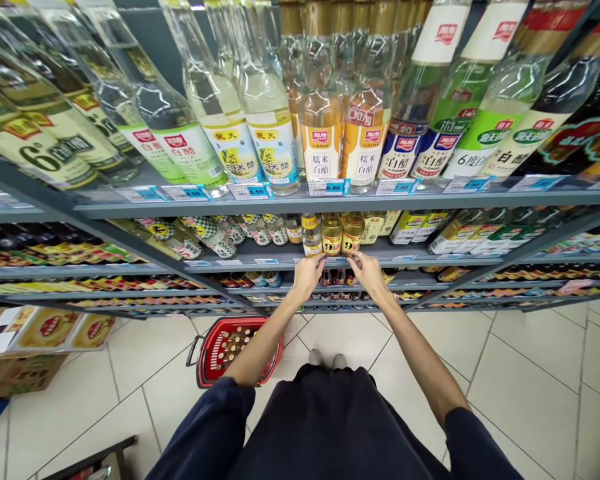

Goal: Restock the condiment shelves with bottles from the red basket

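My left hand point(309, 275) is at the front edge of the second shelf point(260, 265), its thumb and fingers pinched together. My right hand point(368, 272) is a short way to the right along the same edge, also pinched. What the fingertips hold there, if anything, is too small to make out. Just behind them on the shelf stand two amber vinegar bottles with yellow labels marked 9, a left one point(331, 235) and a right one point(352, 233). A paler bottle with a yellow cap band point(311, 235) stands beside them, behind my left hand.
Tall white vinegar bottles point(321, 143) line the upper shelf point(280, 208), with price tags point(326, 187) on its edge. A red basket point(205, 363) holding several bottles is on the tiled floor point(520, 380), left of my feet. Cardboard boxes point(45, 330) are stacked at the left.
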Available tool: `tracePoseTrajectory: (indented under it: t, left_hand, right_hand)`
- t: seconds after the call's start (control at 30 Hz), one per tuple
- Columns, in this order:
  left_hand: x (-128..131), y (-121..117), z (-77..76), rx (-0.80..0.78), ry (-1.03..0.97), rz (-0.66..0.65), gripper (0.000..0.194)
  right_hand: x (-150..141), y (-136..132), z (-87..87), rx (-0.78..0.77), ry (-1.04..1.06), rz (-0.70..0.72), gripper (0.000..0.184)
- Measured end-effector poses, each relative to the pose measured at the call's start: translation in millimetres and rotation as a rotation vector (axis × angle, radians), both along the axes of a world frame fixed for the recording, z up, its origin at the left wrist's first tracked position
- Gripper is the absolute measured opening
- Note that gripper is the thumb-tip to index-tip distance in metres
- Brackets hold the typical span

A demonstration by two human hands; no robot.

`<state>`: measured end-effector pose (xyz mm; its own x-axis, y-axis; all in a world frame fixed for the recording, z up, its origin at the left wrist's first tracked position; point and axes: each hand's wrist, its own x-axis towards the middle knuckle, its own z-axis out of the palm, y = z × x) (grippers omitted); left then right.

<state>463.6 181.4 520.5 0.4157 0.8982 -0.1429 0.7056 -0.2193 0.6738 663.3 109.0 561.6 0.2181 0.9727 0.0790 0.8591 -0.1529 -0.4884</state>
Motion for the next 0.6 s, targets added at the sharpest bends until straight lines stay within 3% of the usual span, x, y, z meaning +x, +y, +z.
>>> tracePoseTrajectory:
  t: [0.13,0.37,0.5,0.6]
  left_hand:
    - [14,10,-14.6,-0.014,-0.009,-0.026,0.033]
    - [16,17,-21.7,-0.022,-0.058,-0.025,0.028]
    - [10,12,-19.9,0.002,-0.11,-0.011,0.026]
    - [3,3,-11.8,0.023,-0.164,0.086,0.033]
  right_hand:
    - [9,6,-19.5,-0.145,-0.117,0.052,0.028]
    - [11,13,-20.2,-0.157,-0.15,0.135,0.029]
    - [8,6,-15.1,-0.108,-0.138,0.131,0.028]
    - [10,4,-6.7,0.087,-0.04,-0.021,0.035]
